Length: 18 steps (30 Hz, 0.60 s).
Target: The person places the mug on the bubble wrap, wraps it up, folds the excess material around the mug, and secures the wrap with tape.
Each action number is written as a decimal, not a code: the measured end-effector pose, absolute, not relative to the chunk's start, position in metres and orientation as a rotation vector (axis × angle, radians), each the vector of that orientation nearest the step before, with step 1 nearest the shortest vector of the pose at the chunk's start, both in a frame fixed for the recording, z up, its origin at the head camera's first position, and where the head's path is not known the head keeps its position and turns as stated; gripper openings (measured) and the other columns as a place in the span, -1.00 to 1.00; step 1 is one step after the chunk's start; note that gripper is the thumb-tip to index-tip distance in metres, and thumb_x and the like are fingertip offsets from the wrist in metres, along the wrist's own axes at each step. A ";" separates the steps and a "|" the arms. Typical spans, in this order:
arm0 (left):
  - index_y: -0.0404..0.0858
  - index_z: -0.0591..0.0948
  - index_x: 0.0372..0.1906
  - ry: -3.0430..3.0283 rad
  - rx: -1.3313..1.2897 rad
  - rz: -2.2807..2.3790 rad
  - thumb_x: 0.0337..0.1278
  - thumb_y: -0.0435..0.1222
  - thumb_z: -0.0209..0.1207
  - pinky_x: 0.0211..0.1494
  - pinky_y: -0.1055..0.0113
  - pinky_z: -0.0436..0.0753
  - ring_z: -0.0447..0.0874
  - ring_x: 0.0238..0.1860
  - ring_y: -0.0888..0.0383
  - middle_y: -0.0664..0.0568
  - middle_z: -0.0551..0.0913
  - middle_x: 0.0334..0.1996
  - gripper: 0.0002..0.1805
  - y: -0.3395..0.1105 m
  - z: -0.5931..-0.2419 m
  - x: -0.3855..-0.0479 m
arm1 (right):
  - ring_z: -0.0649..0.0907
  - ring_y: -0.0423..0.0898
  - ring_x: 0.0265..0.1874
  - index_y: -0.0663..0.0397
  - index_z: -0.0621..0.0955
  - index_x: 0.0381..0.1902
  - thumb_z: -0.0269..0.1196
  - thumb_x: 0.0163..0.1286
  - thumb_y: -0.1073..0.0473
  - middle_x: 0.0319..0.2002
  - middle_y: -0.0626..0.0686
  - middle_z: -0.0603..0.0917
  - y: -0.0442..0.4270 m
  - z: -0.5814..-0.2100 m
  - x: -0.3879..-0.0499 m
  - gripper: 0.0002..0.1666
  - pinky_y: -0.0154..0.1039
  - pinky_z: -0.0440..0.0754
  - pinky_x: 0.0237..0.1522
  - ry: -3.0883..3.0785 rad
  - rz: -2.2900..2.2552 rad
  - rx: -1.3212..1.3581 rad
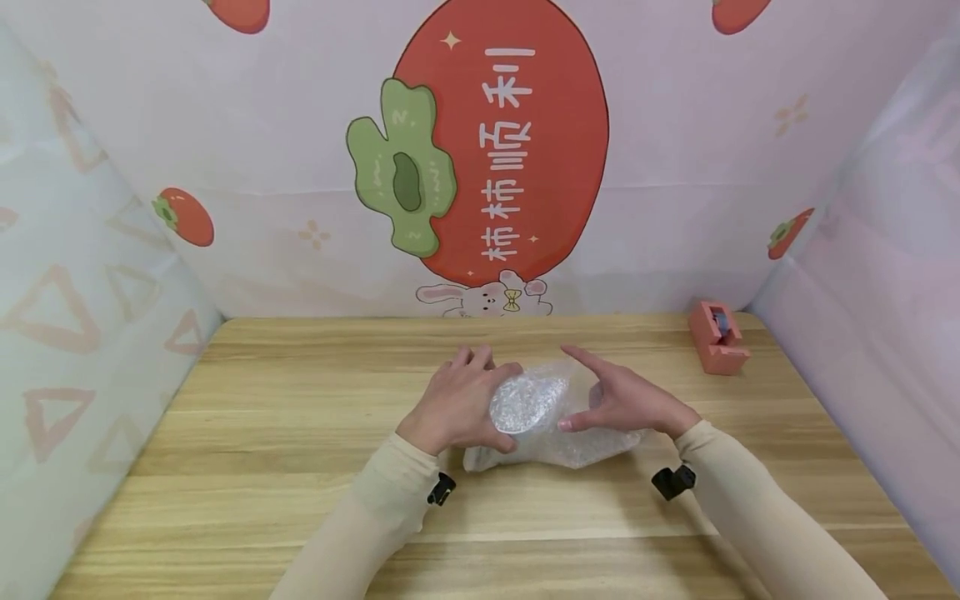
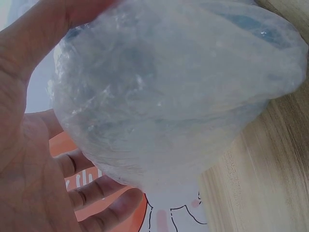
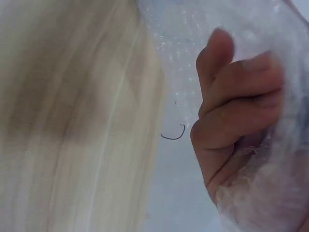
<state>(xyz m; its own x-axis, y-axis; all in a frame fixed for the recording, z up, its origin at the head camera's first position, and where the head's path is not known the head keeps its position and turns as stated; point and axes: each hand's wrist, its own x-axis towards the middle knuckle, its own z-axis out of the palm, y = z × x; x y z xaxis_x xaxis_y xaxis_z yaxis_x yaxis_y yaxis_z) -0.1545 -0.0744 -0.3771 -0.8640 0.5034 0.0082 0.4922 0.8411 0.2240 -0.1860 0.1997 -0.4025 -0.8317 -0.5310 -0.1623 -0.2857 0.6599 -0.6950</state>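
A bundle in clear bubble wrap (image 1: 528, 400) lies on the table, its round, shiny end facing up and left in the head view. The left hand (image 1: 457, 407) curves round that end, thumb on the near side, fingers on the far side. In the left wrist view, crinkled wrap (image 2: 159, 87) fills the space beside the left hand (image 2: 34, 145). The right hand (image 1: 633, 402) is at the bundle's right part, index finger and thumb spread apart. In the right wrist view, several fingers of the right hand (image 3: 236, 101) curl against the wrap (image 3: 265, 193); what is inside the wrap cannot be told.
A pink tape dispenser (image 1: 718, 340) stands at the back right of the wooden table (image 1: 300, 400). Behind the table hangs a printed backdrop (image 1: 645, 250) with a big red persimmon, and patterned sheets close off both sides.
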 end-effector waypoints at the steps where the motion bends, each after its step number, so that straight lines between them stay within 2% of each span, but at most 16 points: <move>1: 0.07 0.51 0.38 2.965 0.800 0.343 -0.39 0.20 0.59 0.00 0.08 0.55 0.36 0.06 0.00 0.02 0.44 -0.03 0.02 -0.075 -0.377 -0.154 | 0.47 -0.16 -0.58 -0.10 0.11 0.62 0.56 0.07 -0.25 -0.55 0.03 0.53 0.198 -0.402 -0.187 0.32 -0.19 0.50 -0.42 2.510 -0.960 -0.638; 4: 0.07 0.51 0.39 2.960 0.794 0.352 -0.39 0.20 0.59 0.02 0.07 0.55 0.35 0.06 -0.01 0.02 0.44 -0.03 0.02 -0.075 -0.377 -0.154 | 0.42 -0.18 -0.58 0.13 0.29 0.53 0.56 0.08 -0.22 -0.58 -0.05 0.46 0.195 -0.400 -0.190 0.19 -0.22 0.46 -0.44 2.489 -0.924 -0.646; 5: 0.07 0.51 0.39 2.959 0.793 0.354 -0.39 0.20 0.59 0.03 0.06 0.55 0.35 0.07 -0.01 0.02 0.44 -0.03 0.03 -0.075 -0.378 -0.155 | 0.40 -0.17 -0.62 0.16 0.34 0.49 0.56 0.09 -0.20 -0.64 -0.09 0.36 0.196 -0.400 -0.190 0.13 -0.22 0.43 -0.47 2.478 -0.918 -0.649; 6: 0.07 0.51 0.39 2.958 0.791 0.354 -0.39 0.20 0.59 0.03 0.06 0.55 0.35 0.07 -0.01 0.02 0.44 -0.03 0.03 -0.075 -0.378 -0.155 | 0.42 -0.18 -0.59 0.18 0.41 0.44 0.55 0.10 -0.21 -0.62 -0.11 0.39 0.196 -0.400 -0.190 0.07 -0.23 0.44 -0.45 2.483 -0.903 -0.664; 9: 0.08 0.51 0.39 2.959 0.783 0.353 -0.40 0.21 0.58 0.04 0.06 0.56 0.35 0.06 0.00 0.03 0.44 -0.03 0.03 -0.075 -0.379 -0.155 | 0.45 -0.17 -0.55 0.18 0.52 0.34 0.52 0.14 -0.23 -0.58 -0.11 0.44 0.198 -0.400 -0.190 -0.06 -0.23 0.46 -0.43 2.476 -0.871 -0.708; 12: 0.08 0.50 0.39 2.964 0.785 0.346 -0.40 0.22 0.58 0.02 0.08 0.55 0.35 0.05 0.01 0.03 0.44 -0.03 0.04 -0.075 -0.380 -0.156 | 0.47 -0.16 -0.53 0.13 0.55 0.33 0.50 0.17 -0.23 -0.55 -0.09 0.48 0.201 -0.400 -0.191 -0.11 -0.23 0.46 -0.43 2.452 -0.837 -0.740; 17: 0.07 0.50 0.39 2.963 0.790 0.348 -0.40 0.22 0.58 0.00 0.08 0.54 0.35 0.04 0.02 0.03 0.43 -0.03 0.04 -0.075 -0.381 -0.156 | 0.52 -0.16 -0.51 0.10 0.56 0.33 0.51 0.20 -0.09 -0.50 -0.10 0.56 0.204 -0.399 -0.192 -0.20 -0.25 0.51 -0.42 2.448 -0.800 -0.795; 18: 0.07 0.50 0.39 2.961 0.790 0.353 -0.40 0.22 0.58 0.01 0.08 0.54 0.35 0.04 0.02 0.03 0.43 -0.04 0.04 -0.075 -0.381 -0.156 | 0.50 -0.17 -0.56 0.12 0.57 0.31 0.52 0.20 -0.05 -0.55 -0.10 0.54 0.203 -0.399 -0.192 -0.23 -0.25 0.48 -0.47 2.454 -0.802 -0.792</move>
